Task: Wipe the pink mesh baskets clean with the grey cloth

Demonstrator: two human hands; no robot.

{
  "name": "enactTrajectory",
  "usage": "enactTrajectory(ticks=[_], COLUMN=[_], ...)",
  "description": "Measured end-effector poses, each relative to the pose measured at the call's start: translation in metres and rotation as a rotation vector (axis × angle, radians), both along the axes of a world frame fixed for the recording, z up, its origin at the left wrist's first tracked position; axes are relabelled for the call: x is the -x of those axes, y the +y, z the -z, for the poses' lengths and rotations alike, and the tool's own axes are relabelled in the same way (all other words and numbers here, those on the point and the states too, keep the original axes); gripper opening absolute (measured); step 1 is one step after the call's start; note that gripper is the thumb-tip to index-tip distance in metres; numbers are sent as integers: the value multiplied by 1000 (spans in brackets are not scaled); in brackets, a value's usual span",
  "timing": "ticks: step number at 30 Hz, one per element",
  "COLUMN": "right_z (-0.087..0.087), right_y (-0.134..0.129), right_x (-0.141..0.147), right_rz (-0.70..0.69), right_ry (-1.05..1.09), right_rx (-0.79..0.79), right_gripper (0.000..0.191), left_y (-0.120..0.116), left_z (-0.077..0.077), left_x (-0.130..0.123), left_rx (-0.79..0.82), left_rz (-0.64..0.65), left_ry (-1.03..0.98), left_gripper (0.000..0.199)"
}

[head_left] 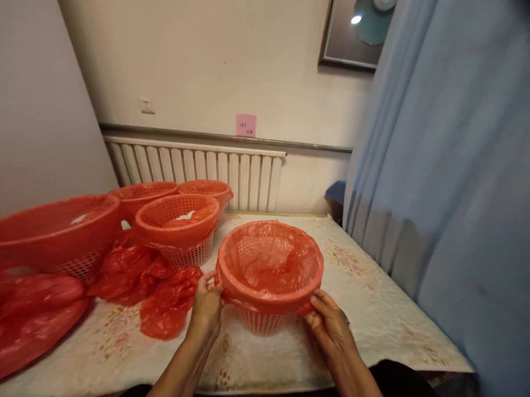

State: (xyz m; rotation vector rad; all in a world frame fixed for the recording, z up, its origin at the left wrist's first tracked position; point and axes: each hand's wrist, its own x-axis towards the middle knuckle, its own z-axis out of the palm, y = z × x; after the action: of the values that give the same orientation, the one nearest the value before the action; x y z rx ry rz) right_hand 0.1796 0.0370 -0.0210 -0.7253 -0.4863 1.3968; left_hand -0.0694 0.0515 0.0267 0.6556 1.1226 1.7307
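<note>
In front of me on the table stands a white perforated plastic basket (260, 324). A thin red plastic bag (268, 280) lines it and is folded down over the rim. My left hand (207, 303) grips the bag's folded edge at the left side of the rim. On the right, the fingers of my right hand (329, 324) pinch the same bag's edge just under the rim. Crumpled red bags (166, 302) lie on the cloth to the left of my left hand.
More bag-lined baskets (178, 225) stand at the back left, beside a large one (78, 262). A floral cloth covers the table (375, 311). Behind it are a white radiator (193, 166) and a wall with a pink note (246, 125). A blue curtain (456, 155) hangs at the right.
</note>
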Motion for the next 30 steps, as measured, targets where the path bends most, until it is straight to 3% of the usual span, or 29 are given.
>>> enactTrajectory(ticks=[4,8,13,15,17,19,21,23,25,28,30], right_z=[10,12,11,2,-11,-26,-40,-50,-56,-61,-64], right_y=[10,14,13,9,2,-8,-18,-23,-22,-11,-4], right_x=[6,9,-5,-13,-18,-18,-15,-10,-4,4,7], right_rz=[0,57,88,258,543,800,877,769,526,275,245], right_ry=[-58,-265,-444,-624,-902,-1150,-1291,-1441,-1624,-1860,-1952], right_rx=[-16,-3,53,53,-18,-194,-454,-725,-923,-994,-975], right_gripper=[37,33,29,28,27,24,21,18,13,20,31], left_y=[14,21,25,27,28,27,22,11,-4,-23,-30], left_z=[10,17,27,29,29,23,13,-1,-15,-31,-36], left_x=[-1,3,9,12,15,19,22,19,10,-10,-21], left_rx=[7,22,47,62,74,72,39,-66,-371,-713,-689], left_rz=[37,68,109,130,112,24,-109,-223,-227,162,255], left_ry=[37,93,193,250,324,411,503,636,1068,1538,1735], left_gripper=[42,41,33,31,30,31,36,38,30,16,16])
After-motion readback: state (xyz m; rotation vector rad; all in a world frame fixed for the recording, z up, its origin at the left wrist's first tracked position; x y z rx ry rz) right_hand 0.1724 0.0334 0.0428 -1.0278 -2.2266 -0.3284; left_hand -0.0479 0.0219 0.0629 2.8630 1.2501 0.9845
